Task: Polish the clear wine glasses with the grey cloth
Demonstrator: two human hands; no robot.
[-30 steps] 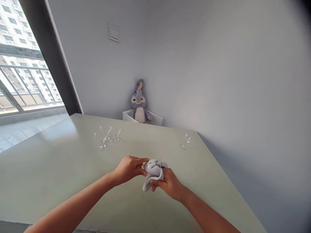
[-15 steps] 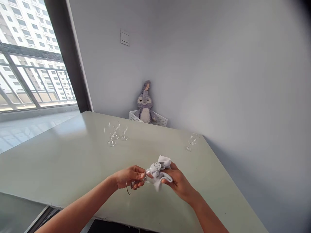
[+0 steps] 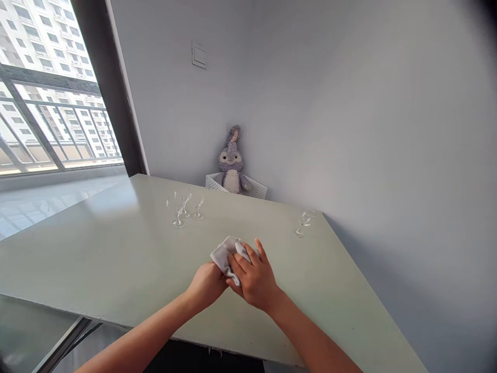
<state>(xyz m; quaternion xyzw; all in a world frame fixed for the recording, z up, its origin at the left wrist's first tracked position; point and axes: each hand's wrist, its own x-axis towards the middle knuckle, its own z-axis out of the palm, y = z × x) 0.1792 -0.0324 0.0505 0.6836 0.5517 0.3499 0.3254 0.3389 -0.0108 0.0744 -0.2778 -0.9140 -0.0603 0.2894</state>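
My left hand (image 3: 207, 284) is closed, back of the hand up, around a small stemmed wine glass that the cloth and my fingers now hide. With bent fingers my right hand (image 3: 256, 280) presses a light grey-white cloth (image 3: 224, 254) over the spot where the glass is. The two hands meet above the near part of the table, and the cloth bunches between them. Several clear stemmed glasses (image 3: 178, 212) stand upright in a group beyond my left hand. One more stemmed glass (image 3: 305, 220) stands alone at the far right.
The pale green table (image 3: 116, 259) narrows to a corner by the wall (image 3: 349, 129). A white perforated basket (image 3: 256, 190) with a purple plush toy (image 3: 232, 163) sits past its back edge. A large window (image 3: 46, 114) is on the left.
My hands have come together and moved slightly left and up. The left hand has turned over, and the cloth now covers the glass that showed earlier.
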